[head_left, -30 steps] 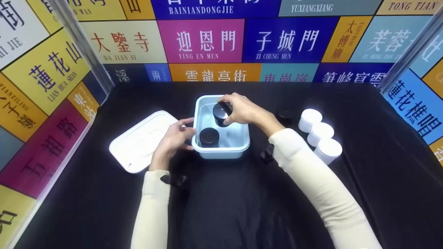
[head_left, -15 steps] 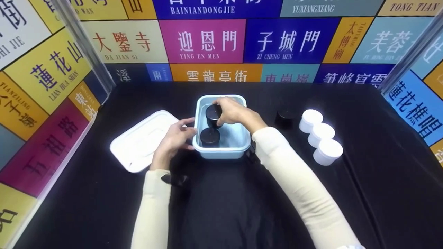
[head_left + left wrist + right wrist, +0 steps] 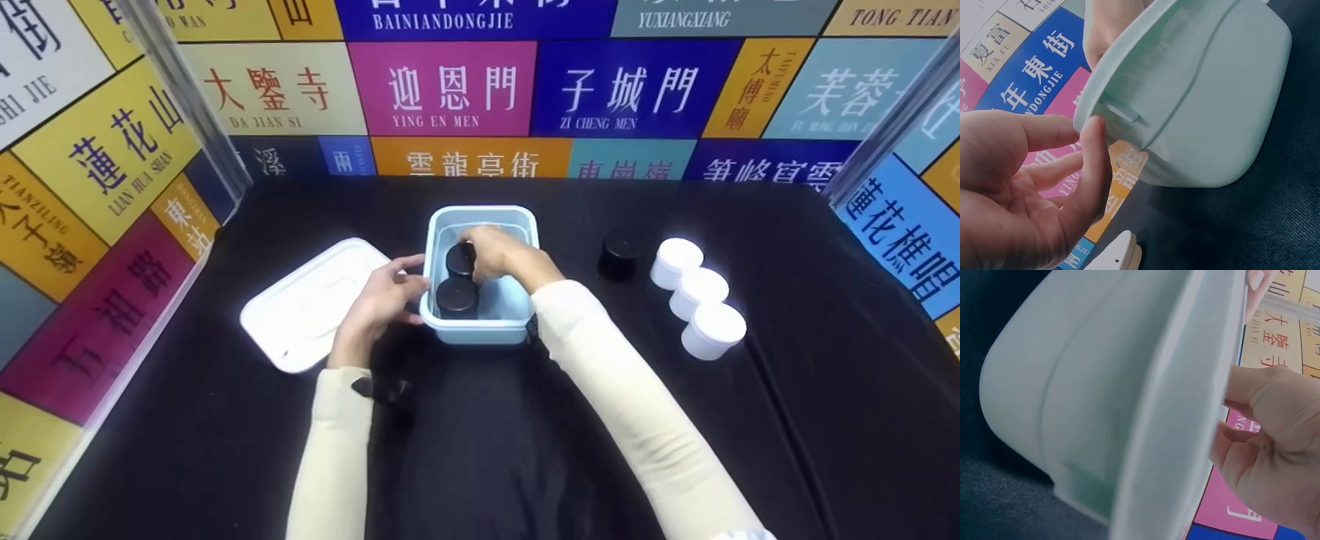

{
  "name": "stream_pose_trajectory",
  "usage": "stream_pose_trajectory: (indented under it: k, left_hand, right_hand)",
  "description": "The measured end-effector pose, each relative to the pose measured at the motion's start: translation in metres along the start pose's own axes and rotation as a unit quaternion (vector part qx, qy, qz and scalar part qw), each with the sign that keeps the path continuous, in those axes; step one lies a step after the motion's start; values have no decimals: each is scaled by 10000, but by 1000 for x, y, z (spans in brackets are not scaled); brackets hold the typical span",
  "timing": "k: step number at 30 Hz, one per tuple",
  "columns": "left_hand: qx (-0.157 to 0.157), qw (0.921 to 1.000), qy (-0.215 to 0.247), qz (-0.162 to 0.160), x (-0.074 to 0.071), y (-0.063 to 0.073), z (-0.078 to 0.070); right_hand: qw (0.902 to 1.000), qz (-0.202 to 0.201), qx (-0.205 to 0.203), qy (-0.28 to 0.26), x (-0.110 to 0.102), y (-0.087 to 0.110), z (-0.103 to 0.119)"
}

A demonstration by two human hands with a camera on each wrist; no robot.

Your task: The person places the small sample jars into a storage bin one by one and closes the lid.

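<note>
A light blue plastic box [image 3: 517, 304] stands uncovered in the middle of the table. My right hand [image 3: 501, 255] reaches down into it and grips a black-lidded jar [image 3: 460, 256] near its left wall. Just in front of that jar sits another black jar [image 3: 457, 295], upright in the box. My left hand [image 3: 379, 300] touches the box's left side with thumb and finger at the rim, as the left wrist view also shows. In the right wrist view the box wall [image 3: 1089, 382] hides the jars and my right hand's [image 3: 1280, 444] fingertips.
A white lid [image 3: 311, 307] lies left of the box, partly behind my left hand. To the right stand a black jar [image 3: 619, 255] and a slanting row of white jars [image 3: 697, 292]. Printed wall panels [image 3: 442, 90] enclose the back and sides.
My right hand has carried the black jar left and lowered it into the box, behind the other black jar. My left hand stays at the box's side.
</note>
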State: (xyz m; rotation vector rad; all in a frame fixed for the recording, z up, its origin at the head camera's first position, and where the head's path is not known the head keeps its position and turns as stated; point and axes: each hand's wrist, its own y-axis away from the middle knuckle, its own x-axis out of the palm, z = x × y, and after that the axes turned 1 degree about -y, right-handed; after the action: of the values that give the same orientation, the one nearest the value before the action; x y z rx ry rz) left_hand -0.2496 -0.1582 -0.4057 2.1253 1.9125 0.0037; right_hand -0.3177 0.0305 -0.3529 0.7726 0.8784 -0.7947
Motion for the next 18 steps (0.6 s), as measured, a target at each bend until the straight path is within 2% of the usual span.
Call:
stream_pose_trajectory:
  k: [12, 18]
  left_hand:
    - [55, 10000, 18, 22, 1, 0, -1]
    - [23, 10000, 5, 5, 0, 0, 0]
  right_hand:
    - [9993, 1, -221, 297, 9, -5, -1]
    - [9991, -4, -367, 207, 3, 1, -8]
